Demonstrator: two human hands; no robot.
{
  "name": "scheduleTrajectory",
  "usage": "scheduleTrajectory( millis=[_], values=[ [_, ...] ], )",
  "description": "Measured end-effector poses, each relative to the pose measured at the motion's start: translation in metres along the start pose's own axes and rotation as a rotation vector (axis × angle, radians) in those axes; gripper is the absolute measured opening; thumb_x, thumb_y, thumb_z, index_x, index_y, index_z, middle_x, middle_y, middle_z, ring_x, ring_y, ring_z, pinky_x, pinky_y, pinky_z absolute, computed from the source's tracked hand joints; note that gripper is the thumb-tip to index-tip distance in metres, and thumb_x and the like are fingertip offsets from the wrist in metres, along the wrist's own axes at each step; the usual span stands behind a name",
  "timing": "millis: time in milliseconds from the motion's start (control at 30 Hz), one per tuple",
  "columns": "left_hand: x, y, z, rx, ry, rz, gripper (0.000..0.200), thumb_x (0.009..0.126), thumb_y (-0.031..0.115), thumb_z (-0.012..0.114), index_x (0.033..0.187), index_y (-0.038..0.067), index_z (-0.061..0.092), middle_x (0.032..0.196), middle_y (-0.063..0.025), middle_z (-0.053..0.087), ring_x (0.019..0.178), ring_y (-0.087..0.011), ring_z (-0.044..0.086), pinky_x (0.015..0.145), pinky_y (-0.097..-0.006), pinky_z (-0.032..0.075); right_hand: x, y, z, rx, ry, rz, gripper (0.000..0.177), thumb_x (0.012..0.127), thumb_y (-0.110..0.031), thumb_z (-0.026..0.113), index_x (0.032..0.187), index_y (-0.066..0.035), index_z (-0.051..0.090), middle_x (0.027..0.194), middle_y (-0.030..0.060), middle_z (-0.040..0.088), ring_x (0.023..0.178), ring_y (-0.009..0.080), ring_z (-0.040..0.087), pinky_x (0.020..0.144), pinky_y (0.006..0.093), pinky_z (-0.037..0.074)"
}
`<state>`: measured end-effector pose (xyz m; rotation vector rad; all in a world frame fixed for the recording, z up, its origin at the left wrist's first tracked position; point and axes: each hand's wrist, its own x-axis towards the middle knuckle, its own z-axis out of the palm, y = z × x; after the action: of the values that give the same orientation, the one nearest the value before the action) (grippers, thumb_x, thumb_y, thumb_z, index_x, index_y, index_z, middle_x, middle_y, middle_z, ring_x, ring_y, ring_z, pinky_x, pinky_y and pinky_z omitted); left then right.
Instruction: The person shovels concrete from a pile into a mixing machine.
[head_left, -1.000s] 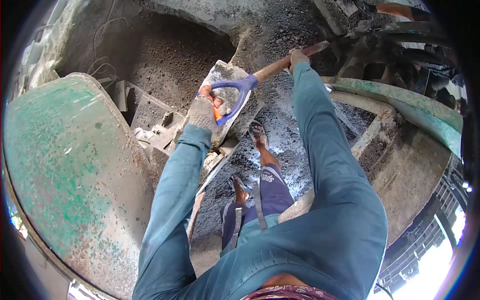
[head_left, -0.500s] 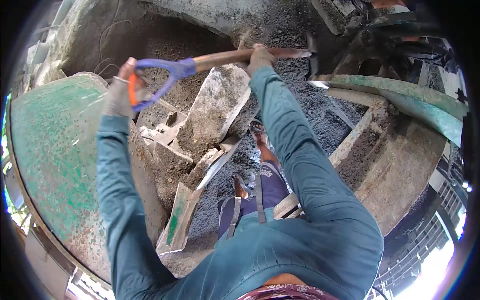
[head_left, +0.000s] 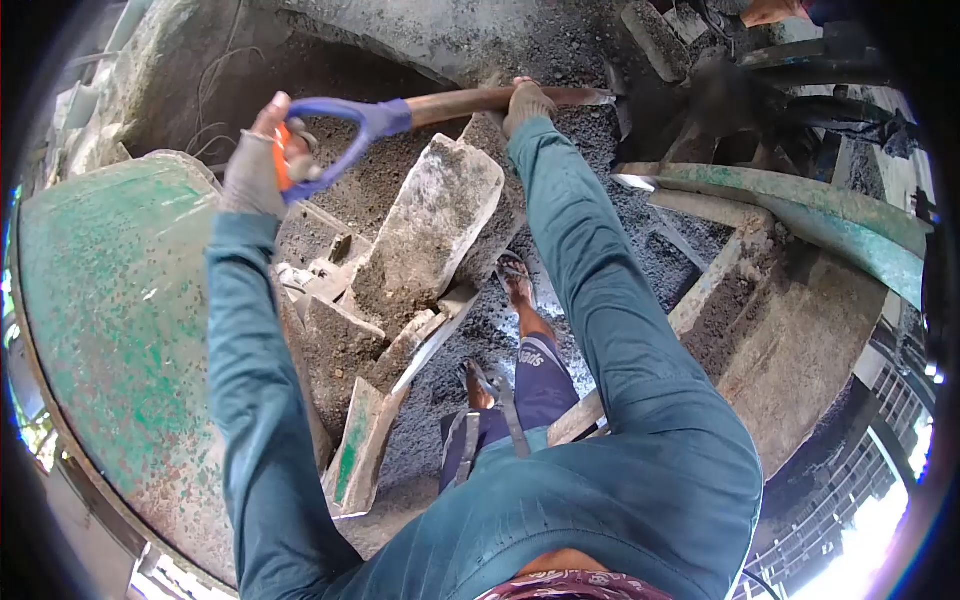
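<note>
A shovel with a wooden shaft (head_left: 455,106) and a blue D-shaped handle (head_left: 378,119) is held nearly level across the upper middle of the view. My left hand (head_left: 258,172), in a worn pale glove with bare fingertips, is closed round the orange grip (head_left: 283,150) of that handle. Farther along, my gloved right hand (head_left: 528,106) wraps the shaft near its metal end. The shovel's blade (head_left: 618,105) shows only as a dark, narrow edge over the gravel (head_left: 580,165). Below the shaft leans a rough whitish slab (head_left: 440,205).
A large green, rust-spotted metal drum or tub (head_left: 115,330) fills the left side. Broken boards (head_left: 352,440) and dirt lie between it and my feet (head_left: 516,280). To the right are a curved green metal rim (head_left: 770,190) and a dirt-covered board (head_left: 810,335).
My left hand and the handle have shifted up and right. My right hand has risen slightly, still on the shaft, and the blade's end sits a little higher and farther left.
</note>
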<state>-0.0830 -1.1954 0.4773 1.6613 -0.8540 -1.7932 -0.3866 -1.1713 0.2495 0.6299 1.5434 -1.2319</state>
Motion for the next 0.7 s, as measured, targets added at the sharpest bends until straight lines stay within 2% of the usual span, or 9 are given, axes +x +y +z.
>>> scheduleTrajectory(
  millis=[67, 167, 200, 300, 333, 400, 467, 600, 700],
  values=[
    [-0.01, -0.036, 0.021, -0.085, -0.079, 0.016, 0.043, 0.086, 0.053, 0.07, 0.083, 0.012, 0.056, 0.065, -0.0005, 0.053, 0.052, -0.0131, 0.056, 0.046, -0.0316, 0.052, 0.003, -0.02, -0.001, 0.07, 0.117, 0.024, 0.064, 0.085, -0.027, 0.073, 0.14, -0.012, 0.044, 0.129, 0.013, 0.06, 0.113, 0.0281, 0.061, 0.098, 0.0393, 0.051],
    [0.012, -0.135, 0.046, -0.381, -0.144, -0.151, 0.038, 0.093, 0.048, 0.062, 0.083, 0.013, 0.053, 0.06, -0.0006, 0.049, 0.047, -0.0145, 0.049, 0.043, -0.0304, 0.048, 0.081, -0.032, -0.049, 0.009, -0.027, -0.115, 0.055, 0.089, -0.025, 0.069, 0.137, -0.009, 0.05, 0.127, 0.0112, 0.062, 0.115, 0.0302, 0.061, 0.094, 0.0487, 0.053],
    [0.016, -0.163, 0.057, -0.438, -0.143, -0.21, 0.037, 0.095, 0.047, 0.06, 0.083, 0.013, 0.053, 0.059, -0.0003, 0.047, 0.046, -0.0145, 0.047, 0.042, -0.0296, 0.046, 0.117, -0.041, -0.066, -0.099, 0.008, -0.075, 0.055, 0.089, -0.024, 0.068, 0.138, -0.006, 0.048, 0.13, 0.0148, 0.06, 0.115, 0.033, 0.06, 0.092, 0.0584, 0.052],
    [0.011, -0.187, 0.09, -0.455, -0.046, -0.335, 0.037, 0.097, 0.047, 0.058, 0.085, 0.013, 0.052, 0.059, 0.0004, 0.045, 0.047, -0.0135, 0.047, 0.04, -0.0278, 0.041, 0.117, -0.044, -0.097, -0.211, 0.116, 0.035, 0.055, 0.09, -0.024, 0.067, 0.138, -0.007, 0.046, 0.134, 0.0173, 0.056, 0.117, 0.0364, 0.059, 0.091, 0.0625, 0.051],
    [0.009, -0.173, 0.075, -0.253, -0.073, -0.183, 0.037, 0.096, 0.048, 0.058, 0.085, 0.014, 0.05, 0.058, 0.001, 0.042, 0.046, -0.0134, 0.046, 0.04, -0.0277, 0.04, 0.114, -0.037, -0.094, -0.16, 0.097, 0.017, 0.056, 0.091, -0.026, 0.065, 0.14, -0.007, 0.044, 0.135, 0.0188, 0.054, 0.118, 0.0374, 0.058, 0.092, 0.0597, 0.052],
    [0.013, -0.121, 0.046, -0.297, -0.045, -0.269, 0.033, 0.096, 0.046, 0.06, 0.083, 0.018, 0.047, 0.058, 0.0012, 0.042, 0.042, -0.0141, 0.044, 0.04, -0.0298, 0.04, 0.08, -0.002, -0.07, -0.066, 0.062, -0.008, 0.059, 0.093, -0.029, 0.061, 0.143, -0.007, 0.039, 0.138, 0.0219, 0.05, 0.12, 0.0395, 0.056, 0.094, 0.0542, 0.054],
    [0.016, -0.058, 0.014, -0.059, -0.034, -0.249, 0.032, 0.095, 0.045, 0.061, 0.084, 0.018, 0.048, 0.059, 0.0012, 0.043, 0.042, -0.0139, 0.044, 0.04, -0.0297, 0.04, 0.073, 0.033, -0.047, -0.015, -0.046, 0.051, 0.062, 0.094, -0.032, 0.059, 0.144, -0.005, 0.035, 0.137, 0.0249, 0.049, 0.118, 0.041, 0.056, 0.092, 0.0555, 0.054],
    [-0.008, 0.023, -0.034, 0.098, 0.03, -0.162, 0.038, 0.092, 0.046, 0.065, 0.082, 0.012, 0.052, 0.058, 0.0002, 0.045, 0.041, -0.0127, 0.041, 0.04, -0.0279, 0.038, -0.009, 0.069, -0.007, 0.079, -0.199, 0.149, 0.064, 0.091, -0.034, 0.063, 0.144, -0.01, 0.037, 0.132, 0.0199, 0.054, 0.116, 0.0363, 0.059, 0.091, 0.0492, 0.054],
    [-0.057, 0.038, -0.036, 0.098, 0.038, -0.071, 0.04, 0.09, 0.049, 0.067, 0.083, 0.013, 0.052, 0.057, -0.0002, 0.044, 0.042, -0.0128, 0.043, 0.039, -0.0289, 0.039, -0.058, 0.068, -0.012, 0.108, -0.26, 0.171, 0.066, 0.089, -0.036, 0.067, 0.144, -0.013, 0.038, 0.129, 0.0161, 0.058, 0.114, 0.0329, 0.061, 0.09, 0.0445, 0.055]
  ],
)
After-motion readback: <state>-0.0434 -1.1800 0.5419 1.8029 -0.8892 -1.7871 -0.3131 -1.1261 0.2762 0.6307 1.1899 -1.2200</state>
